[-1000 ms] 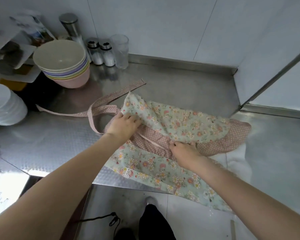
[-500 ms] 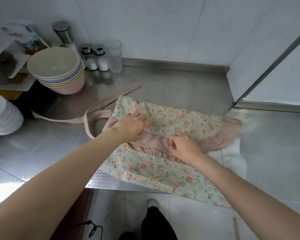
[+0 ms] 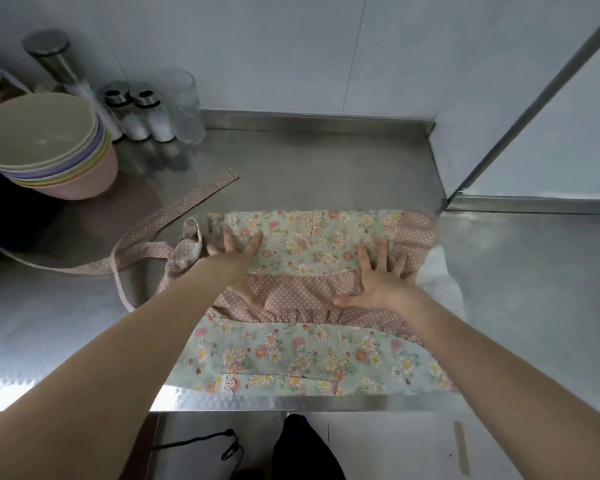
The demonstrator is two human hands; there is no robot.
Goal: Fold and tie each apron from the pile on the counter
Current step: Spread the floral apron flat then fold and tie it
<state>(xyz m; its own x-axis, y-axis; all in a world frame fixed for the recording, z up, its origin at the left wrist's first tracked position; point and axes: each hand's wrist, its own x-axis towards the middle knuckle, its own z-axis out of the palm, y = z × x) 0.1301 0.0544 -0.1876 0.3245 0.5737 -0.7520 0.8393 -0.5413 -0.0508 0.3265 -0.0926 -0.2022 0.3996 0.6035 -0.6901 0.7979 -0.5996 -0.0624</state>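
A floral apron (image 3: 312, 237) with pink dotted ruffles lies folded into a band across the steel counter (image 3: 326, 168). Its near edge reaches the counter's front rim. My left hand (image 3: 238, 258) lies flat on the apron's left part, fingers spread and straight. My right hand (image 3: 378, 278) presses flat on the right part, fingers spread over the ruffle. The pink dotted straps (image 3: 142, 247) trail loose to the left of the apron. A white cloth (image 3: 440, 278) shows under the apron's right end.
A stack of coloured bowls (image 3: 45, 147) stands at the back left. Behind it are a steel cylinder (image 3: 54, 60), two shakers (image 3: 136, 112) and a clear glass (image 3: 184, 105) against the wall. A metal frame edge (image 3: 530, 199) borders the right.
Both hands were pinching the fabric near the middle; the upper flap has been folded over and now both hands lie flat and spread on the apron, further apart.
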